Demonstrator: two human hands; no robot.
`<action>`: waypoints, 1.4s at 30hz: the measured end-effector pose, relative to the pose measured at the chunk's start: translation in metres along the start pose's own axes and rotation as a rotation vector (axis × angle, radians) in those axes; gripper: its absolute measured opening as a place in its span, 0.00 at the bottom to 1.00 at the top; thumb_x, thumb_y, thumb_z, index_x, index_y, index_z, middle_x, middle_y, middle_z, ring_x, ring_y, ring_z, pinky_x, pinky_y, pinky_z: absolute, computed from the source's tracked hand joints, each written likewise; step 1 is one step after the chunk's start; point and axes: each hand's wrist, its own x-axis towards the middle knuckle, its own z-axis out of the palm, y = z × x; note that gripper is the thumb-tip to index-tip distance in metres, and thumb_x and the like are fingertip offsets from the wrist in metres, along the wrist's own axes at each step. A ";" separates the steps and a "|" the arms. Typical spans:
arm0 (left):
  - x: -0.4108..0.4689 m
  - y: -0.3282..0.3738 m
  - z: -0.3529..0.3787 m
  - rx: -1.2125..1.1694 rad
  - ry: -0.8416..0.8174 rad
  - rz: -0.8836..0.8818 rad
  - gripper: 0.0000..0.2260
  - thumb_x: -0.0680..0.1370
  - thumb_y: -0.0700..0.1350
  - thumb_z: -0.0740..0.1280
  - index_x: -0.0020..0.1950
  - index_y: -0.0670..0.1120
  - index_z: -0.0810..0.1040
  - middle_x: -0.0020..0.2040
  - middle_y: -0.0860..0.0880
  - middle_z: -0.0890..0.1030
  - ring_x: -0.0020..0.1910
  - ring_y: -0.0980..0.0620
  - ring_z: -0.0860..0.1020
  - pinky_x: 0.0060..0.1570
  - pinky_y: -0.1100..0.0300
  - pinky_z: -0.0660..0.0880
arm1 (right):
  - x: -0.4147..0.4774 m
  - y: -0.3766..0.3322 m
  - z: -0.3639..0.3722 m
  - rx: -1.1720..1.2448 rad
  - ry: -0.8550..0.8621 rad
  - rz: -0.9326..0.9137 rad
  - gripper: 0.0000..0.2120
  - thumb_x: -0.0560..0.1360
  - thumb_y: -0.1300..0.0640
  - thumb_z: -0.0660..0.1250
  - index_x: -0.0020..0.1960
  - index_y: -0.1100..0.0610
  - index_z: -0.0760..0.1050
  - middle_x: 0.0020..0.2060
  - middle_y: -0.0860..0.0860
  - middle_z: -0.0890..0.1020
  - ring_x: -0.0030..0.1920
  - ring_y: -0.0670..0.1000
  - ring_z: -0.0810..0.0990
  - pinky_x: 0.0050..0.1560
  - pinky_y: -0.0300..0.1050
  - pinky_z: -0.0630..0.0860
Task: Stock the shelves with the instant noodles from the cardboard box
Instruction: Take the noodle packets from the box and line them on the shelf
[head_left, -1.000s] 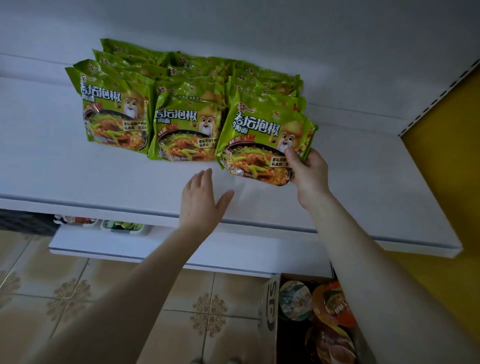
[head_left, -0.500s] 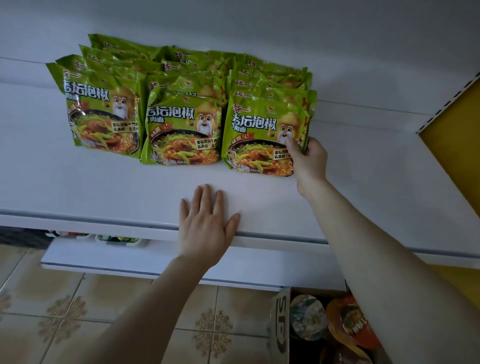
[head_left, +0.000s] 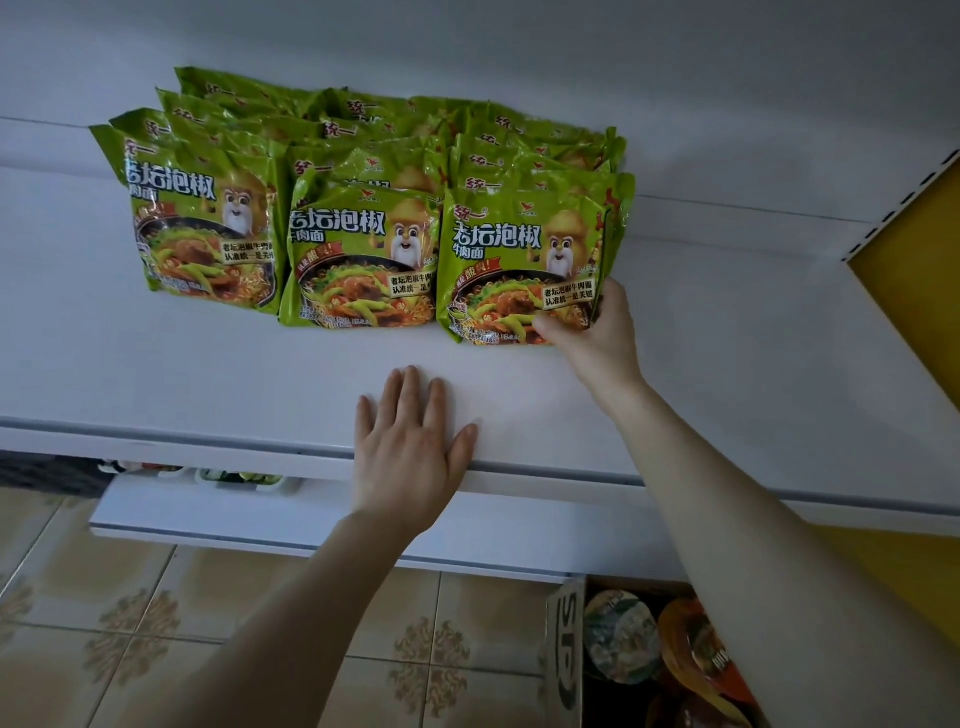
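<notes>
Green noodle packs (head_left: 358, 208) stand in three rows running toward the back of the shelf (head_left: 727, 364), faces frontward. The left hand (head_left: 410, 447) lies flat on the front edge. The right hand (head_left: 597, 332) pinches the lower right corner of the rightmost front pack (head_left: 514, 260).

Left hand (head_left: 410, 452) and right hand (head_left: 597, 332) both bare. Both forearms uncovered as far as the view shows.

Noodle packets (head_left: 358, 208) on shelf (head_left: 727, 364) in three rows (rear ones overlapped). Right grip (head_left: 597, 332) at lower right corner of front right packet (head_left: 514, 260). Left grip (head_left: 410, 447) on shelf front edge. Cardboard box (head_left: 566, 654) on floor (head_left: 156, 649) below, cups (head_left: 621, 639) inside.
</notes>
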 end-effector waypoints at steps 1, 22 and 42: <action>0.000 0.000 0.000 -0.002 0.001 0.000 0.33 0.79 0.60 0.39 0.62 0.40 0.75 0.64 0.36 0.74 0.64 0.38 0.72 0.59 0.38 0.69 | -0.001 0.003 0.001 -0.059 0.002 -0.017 0.28 0.67 0.61 0.74 0.63 0.58 0.66 0.54 0.49 0.76 0.54 0.48 0.76 0.53 0.41 0.73; -0.003 0.000 -0.007 -0.018 -0.094 0.025 0.42 0.69 0.64 0.28 0.75 0.44 0.54 0.76 0.41 0.52 0.76 0.43 0.48 0.71 0.44 0.47 | -0.017 0.001 0.000 -0.298 0.103 0.002 0.30 0.69 0.54 0.73 0.66 0.61 0.65 0.60 0.57 0.74 0.62 0.56 0.72 0.60 0.47 0.71; -0.080 0.094 -0.020 -0.175 0.199 0.828 0.17 0.76 0.49 0.57 0.32 0.44 0.79 0.24 0.49 0.74 0.24 0.47 0.74 0.28 0.60 0.70 | -0.098 -0.011 -0.138 -0.588 0.263 0.042 0.13 0.78 0.56 0.61 0.56 0.62 0.76 0.54 0.56 0.80 0.56 0.53 0.77 0.54 0.39 0.70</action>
